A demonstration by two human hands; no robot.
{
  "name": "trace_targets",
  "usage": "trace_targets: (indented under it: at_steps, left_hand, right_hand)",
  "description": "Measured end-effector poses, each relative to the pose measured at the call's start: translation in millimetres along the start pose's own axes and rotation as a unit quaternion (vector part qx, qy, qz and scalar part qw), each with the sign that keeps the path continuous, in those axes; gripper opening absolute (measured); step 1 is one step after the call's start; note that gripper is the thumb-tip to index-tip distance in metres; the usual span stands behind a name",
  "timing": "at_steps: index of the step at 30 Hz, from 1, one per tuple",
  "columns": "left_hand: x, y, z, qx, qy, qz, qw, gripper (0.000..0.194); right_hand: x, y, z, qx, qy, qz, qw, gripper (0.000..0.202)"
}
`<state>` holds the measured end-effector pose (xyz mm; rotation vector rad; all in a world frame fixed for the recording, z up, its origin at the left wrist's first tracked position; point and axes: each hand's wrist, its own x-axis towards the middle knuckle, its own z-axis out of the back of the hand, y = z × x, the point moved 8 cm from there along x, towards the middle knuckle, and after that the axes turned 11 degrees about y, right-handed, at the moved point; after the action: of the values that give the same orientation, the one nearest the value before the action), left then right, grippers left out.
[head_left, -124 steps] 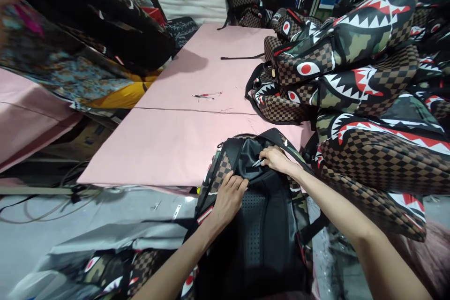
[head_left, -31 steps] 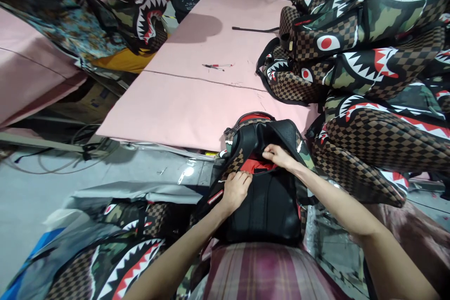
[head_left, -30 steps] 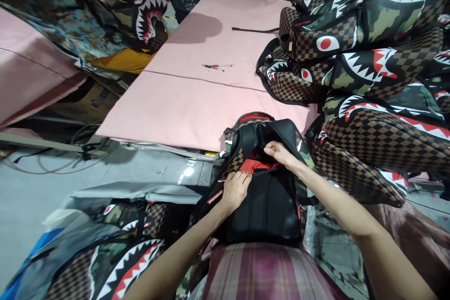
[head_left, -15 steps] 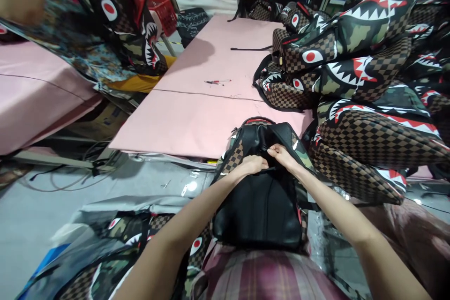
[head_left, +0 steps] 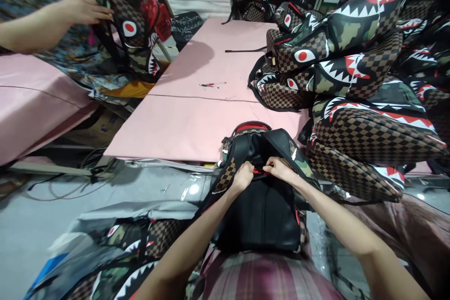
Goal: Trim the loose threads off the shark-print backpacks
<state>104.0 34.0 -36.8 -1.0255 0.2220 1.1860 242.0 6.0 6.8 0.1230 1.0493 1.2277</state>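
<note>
A black backpack [head_left: 258,215] with checkered and camouflage sides rests on my lap against the pink table's front edge, its black back panel and straps facing up. My left hand [head_left: 243,176] is closed on the left end of an opening in the back panel, where red lining shows. At the opening's right end my right hand [head_left: 278,169] pinches the edge or a small zipper part, too small to make out. The two hands are a short gap apart, below the straps.
On the pink table [head_left: 176,126] lie thread snips [head_left: 213,85]. Shark-face backpacks [head_left: 351,65] are piled at the right. A co-worker [head_left: 52,23] at the upper left holds another backpack [head_left: 128,28]. Bagged backpacks [head_left: 123,248] lie lower left.
My hands have moved slightly down and the left one left, widening the gap; red lining now shows between them. The co-worker's hands and backpack have come into clearer view.
</note>
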Motion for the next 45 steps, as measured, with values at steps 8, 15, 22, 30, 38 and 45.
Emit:
trace_targets:
  at_steps: [8,15,22,30,38,45]
  left_hand:
    - [4.0,18.9,-0.7,-0.115,-0.027,0.023,0.993,0.018]
    - [3.2,14.4,2.4,-0.151,-0.039,-0.028,0.987,0.017]
    - [-11.7,-5.1,22.7,-0.168,-0.089,-0.110,0.976,0.019]
    - [-60.8,-41.0,1.9,0.151,0.079,-0.370,0.913,0.042]
    - [6.9,-17.8,16.6,0.362,-0.107,-0.271,0.886,0.051]
    - [-55.5,0.9,-30.6,0.377,-0.070,-0.304,0.872,0.044]
  right_hand:
    - [-2.3,14.5,-5.8,-0.073,0.017,-0.022,0.997,0.018]
    - [6.5,15.4,-15.1,-0.058,0.024,0.010,0.998,0.017]
    - [7.0,13.4,-2.3,-0.019,-0.033,0.060,0.997,0.015]
    - [-2.7,13.7,56.1,0.294,-0.089,0.241,0.921,0.031]
    - [-56.4,-27.3,26.8,0.512,0.002,0.169,0.842,0.058]
    - [-151.1,-111.8,-18.6,0.373,-0.138,-0.023,0.917,0.048]
